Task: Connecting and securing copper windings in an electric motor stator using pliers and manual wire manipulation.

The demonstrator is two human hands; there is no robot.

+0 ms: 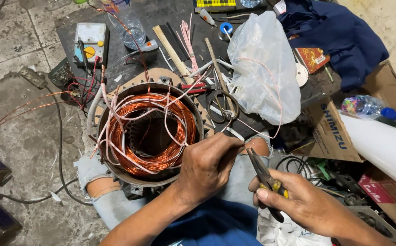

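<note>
Scissors (222,105), bag (264,68) crowding stator (150,132).

A see-through plastic bag (264,68) lies puffed up in the middle of the dark mat (66,25). Just left of the bag are scissors (221,102) with dark round handles. A flat wooden stick (173,50) lies beside thin pink tubes (188,38). At the top left sits a white meter (90,43) with a yellow knob. Near it stands a clear water bottle (129,25). A dark blue cloth (339,34) is bunched up at the top right. Below the cloth lies a brown cardboard box (332,132), opened flat. Beside the box is a small bottle with a blue cap (370,108). A big white tube (384,148) lies at the right edge. The floor (29,146) is grey and cracked.
</note>
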